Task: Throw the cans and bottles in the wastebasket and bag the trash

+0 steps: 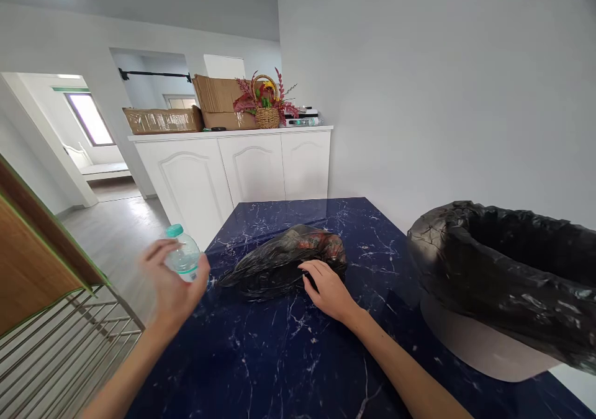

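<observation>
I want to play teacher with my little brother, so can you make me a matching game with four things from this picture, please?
Things
1. Bottle with the green cap
2. Right hand
3. Flower basket
4. Bin

Where or how
A. On top of the white cabinet
B. Black plastic hangs over its rim
C. In the left hand
D. At the dark plastic bag

Right pairs: 1-C, 2-D, 3-A, 4-B

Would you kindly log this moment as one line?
left hand: holding teal-capped clear plastic bottle; right hand: touching black plastic bag; bag: lying on dark-blue marbled table
</observation>
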